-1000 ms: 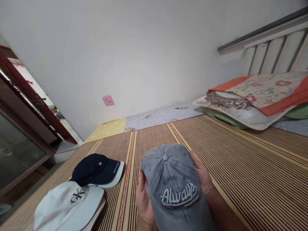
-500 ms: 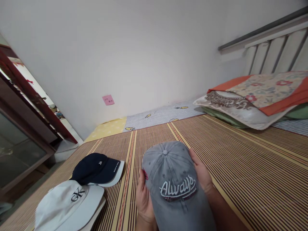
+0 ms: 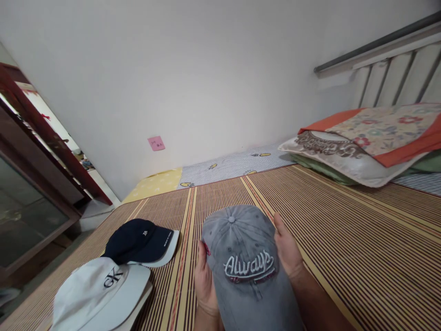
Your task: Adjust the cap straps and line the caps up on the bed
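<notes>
Fingers of the left hand press against one side of the grey cap, and those of the right hand press against its other side, so the cap is held between two hands. On each hand only one finger, seemingly the thumb, shows well beside the crown; the others go behind the cap, and I cannot tell whether they are spread or together. The crown's top button lies between the two visible fingertips, slightly nearer to the left one. White lettering "Always" sits lower, above the brim, which points toward the wearer. Near the left finger there is a small pink mark on the cap.

Below is a striped mat; I cannot tell if the cap touches it. Toward the mat's left edge lie a navy cap and, nearer to the wearer, a white cap with dark letters, which overlaps the navy one in view. Along the mat's far edge run a checked sheet and a yellow dotted cloth. By its far right corner lies a white pillow under an orange-bordered floral cloth. Behind, a pink note is on the wall.
</notes>
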`<state>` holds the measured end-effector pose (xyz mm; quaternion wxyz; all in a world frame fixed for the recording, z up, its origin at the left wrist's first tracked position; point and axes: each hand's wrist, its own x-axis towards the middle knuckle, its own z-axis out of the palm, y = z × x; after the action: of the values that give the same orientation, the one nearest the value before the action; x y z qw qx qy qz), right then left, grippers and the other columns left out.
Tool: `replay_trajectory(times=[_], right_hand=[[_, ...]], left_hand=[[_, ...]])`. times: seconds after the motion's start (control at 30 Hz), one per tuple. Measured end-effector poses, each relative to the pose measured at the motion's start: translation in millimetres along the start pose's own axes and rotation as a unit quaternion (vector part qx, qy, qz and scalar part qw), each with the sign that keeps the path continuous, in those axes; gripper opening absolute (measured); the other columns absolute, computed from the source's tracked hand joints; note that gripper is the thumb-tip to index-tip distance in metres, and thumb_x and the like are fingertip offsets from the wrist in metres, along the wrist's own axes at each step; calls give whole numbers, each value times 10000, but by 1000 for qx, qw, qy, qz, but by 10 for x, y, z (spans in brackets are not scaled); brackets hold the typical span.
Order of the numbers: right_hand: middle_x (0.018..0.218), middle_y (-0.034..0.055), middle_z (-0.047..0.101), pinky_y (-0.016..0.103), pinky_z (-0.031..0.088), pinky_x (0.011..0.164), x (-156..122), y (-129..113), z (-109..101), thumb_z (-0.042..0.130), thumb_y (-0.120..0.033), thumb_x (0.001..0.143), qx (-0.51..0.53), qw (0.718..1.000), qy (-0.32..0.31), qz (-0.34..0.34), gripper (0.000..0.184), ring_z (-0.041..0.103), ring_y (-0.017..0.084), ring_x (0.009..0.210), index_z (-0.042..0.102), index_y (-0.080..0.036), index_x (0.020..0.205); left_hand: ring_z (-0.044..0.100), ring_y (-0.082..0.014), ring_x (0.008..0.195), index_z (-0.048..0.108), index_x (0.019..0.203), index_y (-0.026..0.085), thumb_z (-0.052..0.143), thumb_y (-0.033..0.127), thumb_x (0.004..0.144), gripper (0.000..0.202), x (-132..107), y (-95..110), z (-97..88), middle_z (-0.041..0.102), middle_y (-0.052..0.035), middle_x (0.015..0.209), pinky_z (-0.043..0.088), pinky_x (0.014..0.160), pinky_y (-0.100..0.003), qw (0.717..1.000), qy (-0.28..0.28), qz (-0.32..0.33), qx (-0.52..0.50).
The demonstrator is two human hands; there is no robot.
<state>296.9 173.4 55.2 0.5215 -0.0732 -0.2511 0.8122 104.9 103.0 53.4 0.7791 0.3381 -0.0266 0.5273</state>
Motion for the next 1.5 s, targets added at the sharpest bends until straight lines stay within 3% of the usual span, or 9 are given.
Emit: replay_trajectory(times=[0.2, 0.33, 0.43, 0.57, 0.7, 0.87, 1.1, 1.3, 1.5], right_hand=[[1339, 156, 745, 589, 328, 1231, -31, 70, 260, 634, -714, 887, -7, 1000, -29, 10, 703, 569, 347, 1406, 672, -207, 1372], [1307, 137, 765, 582, 344, 1229, -49, 176, 276, 798, -610, 793, 11, 999, -39, 21, 683, 600, 354, 1374, 696, -212, 1338], [1298, 122, 771, 566, 371, 1221, -53, 204, 226, 864, -502, 762, 16, 998, -43, 54, 637, 627, 346, 1344, 717, -212, 1310], [1260, 117, 789, 550, 401, 1206, -37, 141, 130, 626, -456, 983, 38, 994, -36, 99, 437, 650, 297, 1321, 714, -186, 1316], [1233, 121, 798, 533, 435, 1187, -17, 66, 27, 328, -444, 1102, 74, 991, 16, 108, 518, 673, 265, 1293, 704, -175, 1337], [1273, 112, 783, 509, 446, 1180, -8, 54, -35, 363, -444, 1096, 81, 991, 28, 101, 493, 687, 262, 1270, 692, -194, 1364], [1264, 85, 789, 507, 459, 1175, -13, 90, -26, 354, -490, 1085, 98, 991, 43, 81, 518, 664, 262, 1303, 679, -213, 1378], [1286, 88, 780, 517, 438, 1189, 6, 64, -60, 298, -428, 1097, 84, 993, 40, 73, 522, 644, 252, 1332, 655, -200, 1403], [1299, 86, 773, 545, 449, 1183, 38, 25, -167, 335, -516, 1067, 66, 995, 38, 63, 547, 635, 282, 1342, 677, -231, 1385]], left_hand=[[303, -193, 1551, 550, 1499, 263, -16, 522, 1099, 740, -21, 104, -52, 578, 1, 1532, -5, 1299, -374, 999, -24, 47, -2], [369, -168, 1519, 574, 1474, 263, -53, 450, 1099, 755, -52, 128, -164, 592, -13, 1511, 1, 1293, -335, 996, -12, 85, 25], [310, -199, 1547, 583, 1470, 290, 16, 520, 1099, 716, -63, 113, -171, 583, -15, 1520, -14, 1298, -386, 998, 14, 54, 17], [227, -240, 1577, 594, 1471, 259, 71, 605, 1084, 737, -32, 117, -65, 601, -32, 1509, -12, 1304, -447, 1000, 1, 19, 13], [275, -226, 1565, 671, 1399, 234, 93, 500, 1120, 695, -5, 133, -44, 686, -10, 1420, 28, 1313, -435, 998, -3, 56, 12], [408, -189, 1504, 631, 1437, 202, 10, 447, 1120, 738, 6, 87, -93, 642, -35, 1470, 35, 1307, -365, 998, 1, 64, -2], [273, -233, 1568, 599, 1472, 229, 19, 516, 1106, 743, 7, 57, -29, 606, -41, 1514, -20, 1305, -438, 999, 4, 50, 8], [317, -238, 1550, 643, 1429, 212, 74, 482, 1123, 700, 19, 89, -17, 657, -45, 1454, 5, 1310, -424, 998, 23, 63, 15], [363, -217, 1527, 654, 1410, 185, 42, 422, 1127, 714, 89, 99, -33, 656, -42, 1449, 3, 1309, -388, 995, 19, 92, 16]])
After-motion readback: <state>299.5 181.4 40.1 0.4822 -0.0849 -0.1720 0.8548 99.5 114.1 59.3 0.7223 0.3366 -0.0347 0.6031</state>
